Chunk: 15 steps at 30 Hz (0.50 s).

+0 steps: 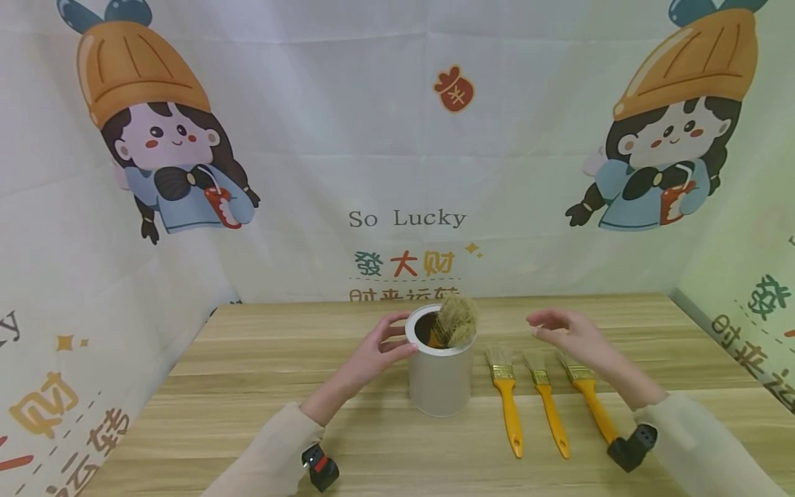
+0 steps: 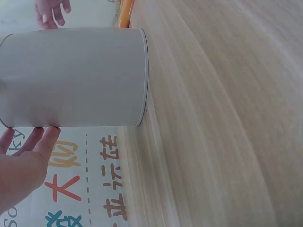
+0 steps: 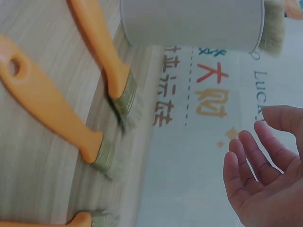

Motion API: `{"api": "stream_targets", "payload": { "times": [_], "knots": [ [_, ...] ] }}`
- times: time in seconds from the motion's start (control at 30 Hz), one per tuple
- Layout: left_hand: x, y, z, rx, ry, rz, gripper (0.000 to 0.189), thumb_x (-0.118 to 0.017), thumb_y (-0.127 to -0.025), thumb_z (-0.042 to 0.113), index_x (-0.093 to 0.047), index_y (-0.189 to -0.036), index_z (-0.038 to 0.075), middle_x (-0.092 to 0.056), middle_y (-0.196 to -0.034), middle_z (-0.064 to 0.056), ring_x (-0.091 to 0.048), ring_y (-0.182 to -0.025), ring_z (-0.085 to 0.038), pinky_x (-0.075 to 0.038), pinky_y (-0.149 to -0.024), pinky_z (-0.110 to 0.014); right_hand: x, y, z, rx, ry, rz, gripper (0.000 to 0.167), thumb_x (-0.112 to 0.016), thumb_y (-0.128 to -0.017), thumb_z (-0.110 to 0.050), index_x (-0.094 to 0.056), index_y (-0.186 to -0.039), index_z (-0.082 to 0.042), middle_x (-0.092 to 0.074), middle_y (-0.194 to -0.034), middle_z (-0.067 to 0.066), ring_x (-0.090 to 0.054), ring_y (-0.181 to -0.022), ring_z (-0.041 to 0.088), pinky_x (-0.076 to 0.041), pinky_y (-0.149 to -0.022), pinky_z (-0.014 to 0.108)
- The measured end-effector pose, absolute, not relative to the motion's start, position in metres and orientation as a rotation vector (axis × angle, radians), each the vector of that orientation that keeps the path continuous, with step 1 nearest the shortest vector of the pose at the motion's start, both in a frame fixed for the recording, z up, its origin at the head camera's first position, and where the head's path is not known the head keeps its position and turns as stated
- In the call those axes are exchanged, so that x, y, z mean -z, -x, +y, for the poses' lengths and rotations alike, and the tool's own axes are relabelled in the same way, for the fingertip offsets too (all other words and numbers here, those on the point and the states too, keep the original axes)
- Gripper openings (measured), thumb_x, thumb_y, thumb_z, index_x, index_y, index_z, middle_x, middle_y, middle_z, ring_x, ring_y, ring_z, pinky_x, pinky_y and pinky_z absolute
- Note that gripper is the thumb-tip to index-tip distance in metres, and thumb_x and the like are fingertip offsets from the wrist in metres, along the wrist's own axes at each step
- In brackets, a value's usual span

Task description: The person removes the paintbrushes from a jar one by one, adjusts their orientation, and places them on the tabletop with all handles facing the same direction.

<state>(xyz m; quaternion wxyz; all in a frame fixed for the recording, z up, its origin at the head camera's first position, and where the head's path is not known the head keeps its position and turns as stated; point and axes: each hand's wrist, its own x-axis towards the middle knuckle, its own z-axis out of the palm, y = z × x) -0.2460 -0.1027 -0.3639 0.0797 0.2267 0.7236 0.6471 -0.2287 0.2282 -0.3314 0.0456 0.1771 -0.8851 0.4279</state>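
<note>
A grey-white cylindrical can (image 1: 439,383) stands upright on the wooden table. From its top rise the pale bristles (image 1: 457,321) of paintbrushes, with a bit of orange handle inside the rim. My left hand (image 1: 379,348) holds the can at its upper left, thumb on the near side of the rim. In the left wrist view those fingertips touch the can's wall. My right hand (image 1: 574,338) hovers over the brushes to the right, fingers loosely bent, holding nothing. Below it lie three paintbrushes with yellow-orange handles: a left one (image 1: 509,407), a middle one (image 1: 548,407) and a right one (image 1: 593,397).
The wooden table (image 1: 248,386) reaches back to a white printed cloth (image 1: 298,138) that hangs behind it and along both sides. Each sleeve carries a small black wrist camera, a left camera (image 1: 320,469) and a right camera (image 1: 632,449).
</note>
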Motion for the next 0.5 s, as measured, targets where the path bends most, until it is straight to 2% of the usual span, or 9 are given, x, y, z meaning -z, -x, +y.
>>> {"api": "stream_targets", "payload": {
  "times": [0.33,0.5],
  "knots": [
    [0.361,0.245,-0.102,-1.929,-0.663,2.159,0.054,-0.060,-0.084,0.009,-0.034,-0.131,0.010,-0.039,-0.125,-0.021,-0.041,-0.113,-0.035,-0.040,-0.089,-0.039,0.321,0.225,0.207,-1.327,-0.587,-2.665,0.026,-0.057,-0.087,-0.018,-0.057,-0.109,-0.003,-0.057,-0.104,0.009,-0.052,-0.092,0.024,-0.045,-0.073,0.035],
    [0.355,0.241,-0.101,-1.919,-0.673,2.161,0.053,-0.059,-0.085,0.008,-0.034,-0.131,0.008,-0.039,-0.125,-0.022,-0.042,-0.113,-0.036,-0.039,-0.090,-0.039,0.314,0.221,0.195,-1.340,-0.611,-2.627,0.025,-0.057,-0.087,-0.016,-0.057,-0.109,-0.004,-0.057,-0.105,0.009,-0.052,-0.093,0.023,-0.045,-0.076,0.037]
  ]
}}
